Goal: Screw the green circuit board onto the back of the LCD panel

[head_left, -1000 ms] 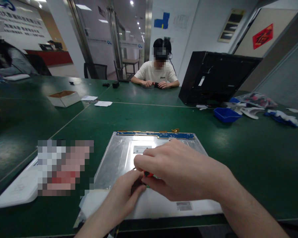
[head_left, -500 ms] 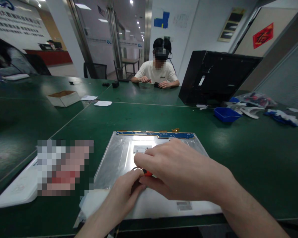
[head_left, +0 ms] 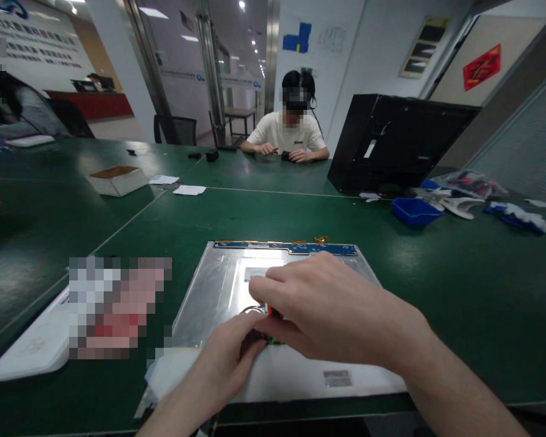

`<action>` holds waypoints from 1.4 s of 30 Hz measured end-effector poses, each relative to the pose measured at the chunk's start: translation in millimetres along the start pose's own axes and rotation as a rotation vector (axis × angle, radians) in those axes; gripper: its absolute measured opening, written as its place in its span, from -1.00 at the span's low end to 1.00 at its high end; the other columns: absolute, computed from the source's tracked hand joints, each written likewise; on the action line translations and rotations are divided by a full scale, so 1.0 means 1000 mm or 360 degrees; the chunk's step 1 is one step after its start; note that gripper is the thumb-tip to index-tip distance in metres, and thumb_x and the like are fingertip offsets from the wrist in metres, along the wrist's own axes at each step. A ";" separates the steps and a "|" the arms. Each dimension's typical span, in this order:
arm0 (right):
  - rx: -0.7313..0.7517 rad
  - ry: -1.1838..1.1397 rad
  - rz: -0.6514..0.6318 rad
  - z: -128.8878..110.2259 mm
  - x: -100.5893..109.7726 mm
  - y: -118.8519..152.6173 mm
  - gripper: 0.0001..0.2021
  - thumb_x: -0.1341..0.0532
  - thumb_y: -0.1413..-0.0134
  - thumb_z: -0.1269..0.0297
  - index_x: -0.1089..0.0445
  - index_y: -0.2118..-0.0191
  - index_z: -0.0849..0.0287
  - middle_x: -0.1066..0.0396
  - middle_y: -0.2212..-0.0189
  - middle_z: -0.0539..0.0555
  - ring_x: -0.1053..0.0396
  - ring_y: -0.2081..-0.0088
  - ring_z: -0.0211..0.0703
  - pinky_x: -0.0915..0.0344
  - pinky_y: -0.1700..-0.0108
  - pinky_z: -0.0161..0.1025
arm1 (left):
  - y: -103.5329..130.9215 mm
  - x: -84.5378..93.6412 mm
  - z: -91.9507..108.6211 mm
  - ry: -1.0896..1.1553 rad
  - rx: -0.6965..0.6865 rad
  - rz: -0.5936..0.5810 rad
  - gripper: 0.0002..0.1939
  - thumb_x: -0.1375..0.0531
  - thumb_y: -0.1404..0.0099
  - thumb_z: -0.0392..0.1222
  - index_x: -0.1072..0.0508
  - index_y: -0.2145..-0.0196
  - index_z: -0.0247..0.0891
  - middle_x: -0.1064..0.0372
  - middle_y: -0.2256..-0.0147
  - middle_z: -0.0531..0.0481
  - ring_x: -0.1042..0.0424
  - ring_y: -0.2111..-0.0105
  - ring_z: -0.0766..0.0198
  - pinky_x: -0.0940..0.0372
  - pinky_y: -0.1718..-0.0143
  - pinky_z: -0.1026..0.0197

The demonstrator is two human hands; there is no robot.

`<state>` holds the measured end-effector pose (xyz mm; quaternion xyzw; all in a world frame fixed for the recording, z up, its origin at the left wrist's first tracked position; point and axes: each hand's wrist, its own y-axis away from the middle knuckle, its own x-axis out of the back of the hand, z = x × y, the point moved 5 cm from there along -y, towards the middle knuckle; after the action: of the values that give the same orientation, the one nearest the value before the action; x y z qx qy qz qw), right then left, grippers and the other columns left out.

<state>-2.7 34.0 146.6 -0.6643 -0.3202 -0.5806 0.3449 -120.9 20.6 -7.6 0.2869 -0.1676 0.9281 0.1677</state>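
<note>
A flat silvery display panel (head_left: 200, 297) lies on the green table, with a narrow blue circuit board (head_left: 255, 245) along its far edge. Over the panel's middle, my right hand (head_left: 321, 306) is closed around a screwdriver (head_left: 273, 311); only part of its red-orange and black handle shows, and its tip is hidden. My left hand (head_left: 230, 343) is pinched close beside it, fingertips at a small green circuit board (head_left: 275, 342) that is mostly covered. What sits between those fingers cannot be made out. A dark cable (head_left: 251, 308) loops out above the left fingers.
Left of the panel lie a white object (head_left: 31, 358) and a blurred-out pinkish item (head_left: 127, 309). Farther off stand an open cardboard box (head_left: 118, 182), a blue tray (head_left: 416, 210) and a large black monitor (head_left: 404, 142). A person (head_left: 286, 133) sits across the table.
My right hand has shifted slightly right and turned a little, with the screwdriver in it. More of the green circuit board shows below it. My left hand has stayed in place.
</note>
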 end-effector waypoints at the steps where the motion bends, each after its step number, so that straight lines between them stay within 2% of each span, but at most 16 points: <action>1: -0.0012 0.0000 0.0005 0.001 0.000 0.000 -0.90 -0.15 -0.20 0.26 -0.25 0.31 0.16 -0.40 0.43 -0.02 -0.24 0.46 -0.26 0.11 0.49 -0.24 | 0.000 0.000 0.000 0.0001 0.0001 -0.0003 -0.81 -0.05 -0.26 -0.38 -0.42 0.25 -0.22 -0.45 0.39 0.02 -0.43 0.39 0.21 -0.27 0.33 0.23; 6: 0.0036 -0.0040 -0.0016 -0.003 0.000 0.004 -0.95 -0.14 -0.15 0.32 -0.23 0.32 0.15 -0.39 0.40 -0.02 -0.22 0.47 -0.26 0.09 0.50 -0.23 | -0.002 0.001 0.005 0.0059 -0.0006 -0.0016 -0.82 -0.03 -0.26 -0.40 -0.39 0.29 -0.23 -0.47 0.31 -0.01 -0.44 0.34 0.21 -0.25 0.34 0.25; 12: 0.0086 -0.0052 -0.0023 -0.006 0.001 0.004 -0.94 -0.13 -0.09 0.41 -0.21 0.31 0.16 -0.38 0.39 -0.02 -0.20 0.48 -0.28 0.10 0.52 -0.25 | -0.002 0.001 0.005 0.0055 -0.0003 -0.0016 -0.82 -0.03 -0.23 -0.42 -0.38 0.33 -0.23 -0.46 0.38 0.03 -0.41 0.41 0.24 -0.24 0.37 0.27; 20: 0.0023 0.0014 -0.0007 -0.002 0.000 0.002 -0.94 -0.15 -0.16 0.32 -0.23 0.32 0.15 -0.38 0.45 -0.03 -0.22 0.48 -0.26 0.12 0.50 -0.24 | -0.001 0.000 0.002 0.0004 -0.0020 0.0012 -0.83 -0.03 -0.25 -0.38 -0.40 0.30 -0.24 -0.45 0.35 -0.03 -0.42 0.34 0.18 -0.27 0.33 0.22; 24: 0.0038 -0.0063 -0.0043 -0.003 0.002 0.004 -0.94 -0.14 -0.11 0.33 -0.23 0.29 0.16 -0.38 0.40 -0.01 -0.23 0.47 -0.26 0.09 0.51 -0.24 | -0.001 0.000 0.004 0.0043 0.0031 -0.0041 -0.81 -0.02 -0.24 -0.39 -0.39 0.29 -0.25 -0.47 0.32 -0.04 -0.43 0.32 0.18 -0.27 0.32 0.22; 28: 0.0057 -0.0056 -0.0060 -0.006 0.003 0.003 -0.91 -0.15 -0.05 0.39 -0.22 0.29 0.16 -0.38 0.38 -0.01 -0.22 0.47 -0.27 0.09 0.52 -0.25 | -0.001 0.001 0.005 0.0034 0.0031 -0.0035 -0.80 -0.03 -0.22 -0.42 -0.39 0.29 -0.24 -0.46 0.37 0.00 -0.41 0.39 0.21 -0.26 0.34 0.23; 33: 0.0039 0.0051 0.0001 -0.005 0.000 0.000 -0.97 -0.13 -0.15 0.39 -0.24 0.30 0.16 -0.38 0.43 -0.03 -0.19 0.50 -0.28 0.15 0.51 -0.24 | 0.000 0.000 0.002 -0.0043 0.0016 -0.0008 -0.79 -0.03 -0.23 -0.40 -0.41 0.25 -0.23 -0.45 0.41 0.00 -0.41 0.42 0.19 -0.27 0.35 0.22; 36: 0.0000 0.0090 0.0032 -0.003 0.000 0.000 -0.94 -0.12 -0.18 0.32 -0.24 0.32 0.15 -0.38 0.48 -0.03 -0.19 0.51 -0.27 0.16 0.50 -0.23 | 0.000 -0.001 0.002 -0.0053 0.0030 -0.0023 -0.78 -0.03 -0.26 -0.39 -0.41 0.23 -0.23 -0.45 0.41 -0.01 -0.41 0.41 0.18 -0.27 0.34 0.21; 42: 0.0034 -0.0011 -0.0008 -0.003 0.002 0.002 -0.97 -0.13 -0.09 0.37 -0.23 0.32 0.17 -0.38 0.38 0.00 -0.21 0.47 -0.27 0.09 0.52 -0.24 | -0.002 0.000 0.008 0.0004 0.0001 -0.0036 -0.81 -0.02 -0.25 -0.40 -0.39 0.28 -0.26 -0.46 0.35 -0.02 -0.42 0.37 0.20 -0.26 0.35 0.23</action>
<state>-2.4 30.4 148.4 -0.6618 -0.3292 -0.5758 0.3495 -116.9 19.0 -0.9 0.2877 -0.1639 0.9266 0.1784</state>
